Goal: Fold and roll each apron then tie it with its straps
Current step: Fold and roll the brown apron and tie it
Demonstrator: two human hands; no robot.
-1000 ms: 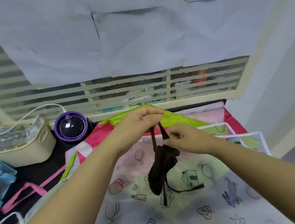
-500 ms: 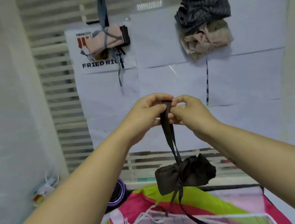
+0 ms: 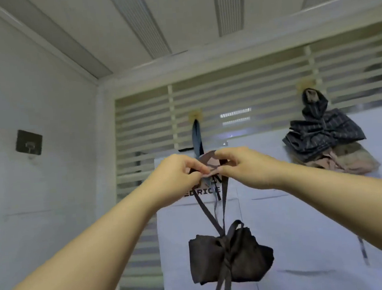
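Both hands, left [image 3: 176,176] and right [image 3: 245,167], pinch the strap loop [image 3: 222,202]; the soft, light apron bundle [image 3: 227,257] hangs safely from it.

Only one bit of writing to read: big black letters "ED RICE", printed on a white sheet [image 3: 230,191] stuck up on the wall. Start of the words hidden behind the left hand [image 3: 176,176] and the dark straps [image 3: 224,202] pinched by it and the right hand [image 3: 245,167]. Small dark marks just above the letters, too blurry to read
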